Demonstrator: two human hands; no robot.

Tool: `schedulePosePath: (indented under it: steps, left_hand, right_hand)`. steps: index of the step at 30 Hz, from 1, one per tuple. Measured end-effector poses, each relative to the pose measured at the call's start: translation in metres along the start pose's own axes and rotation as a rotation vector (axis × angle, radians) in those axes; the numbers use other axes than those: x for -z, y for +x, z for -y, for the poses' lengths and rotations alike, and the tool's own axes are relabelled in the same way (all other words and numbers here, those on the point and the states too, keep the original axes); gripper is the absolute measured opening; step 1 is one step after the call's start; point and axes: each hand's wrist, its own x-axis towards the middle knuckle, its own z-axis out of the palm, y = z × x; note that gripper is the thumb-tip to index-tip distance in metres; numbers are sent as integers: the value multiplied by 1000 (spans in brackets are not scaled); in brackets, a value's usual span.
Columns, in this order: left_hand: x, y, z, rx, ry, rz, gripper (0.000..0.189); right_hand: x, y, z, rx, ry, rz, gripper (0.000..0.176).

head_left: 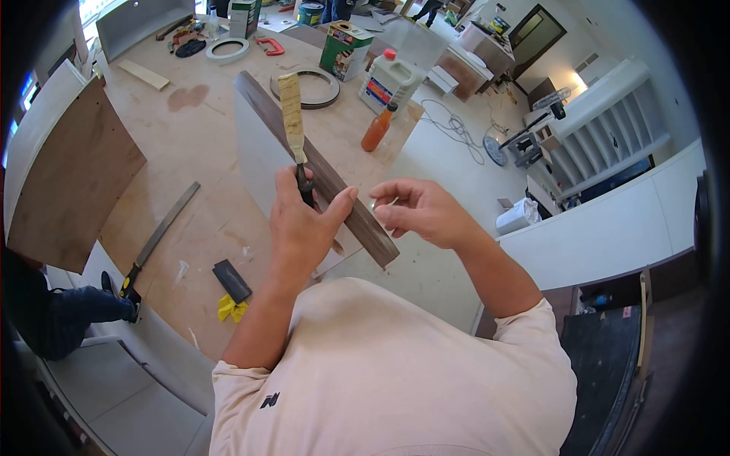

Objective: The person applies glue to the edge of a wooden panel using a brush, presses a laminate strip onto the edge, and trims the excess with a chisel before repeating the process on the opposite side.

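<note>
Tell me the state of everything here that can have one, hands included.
Left hand: closed around a black handle
Black-handled tool: held
Right hand: fingers curled, grip unclear
Board: wood-grain edge facing the camera
White jug: upright, red cap on
Orange bottle: upright, black cap on
File: lying on the table

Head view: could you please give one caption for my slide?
Left hand holding a black-handled, yellow-ended tool by a long brown wood-grained board, right hand nearby.

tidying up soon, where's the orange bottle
In the head view, the orange bottle stands near the right edge of the table, in front of the red-capped white jug.
</note>
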Motion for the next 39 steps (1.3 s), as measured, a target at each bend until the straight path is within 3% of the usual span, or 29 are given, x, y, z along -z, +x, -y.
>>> schedulePosePath:
  steps: [3,6,9,12,18,21,24,29,32,35,39]
  left_hand:
    - [1,1,5,13,-32,6,59]
    - [19,5,-6,44,-9,42,48]
    - [46,19,-8,-39,-458,13,34]
    - [60,28,-24,-443,-752,16,31]
    - [58,26,-30,-603,-567,206,36]
    - [53,10,-47,-713,-620,169,31]
    - [33,10,-20,-557,-448,284,33]
    - [29,16,-18,-522,-516,295,33]
    - [33,17,-19,-466,-407,292,34]
    - [41,15,-24,-407,-373,265,35]
    - [44,13,-24,-418,-435,207,37]
  right_hand:
    - [-14,6,-1,-45,21,53,36]
    - [-21,7,4,-48,26,49,30]
    - [-32,9,-2,5,28,-12,24]
    - [-38,13,1,27,7,-52,22]
    - [-40,12,0,51,-28,-107,22]
    - [-40,10,-3,52,1,-136,21]
    - [-38,11,-6,68,36,-137,20]
    - [-33,2,2,75,-76,-146,24]
    - [-30,-6,9,12,-127,-8,29]
    - [-24,1,-14,97,-4,132,40]
    - [-8,-3,-55,359,199,316,53]
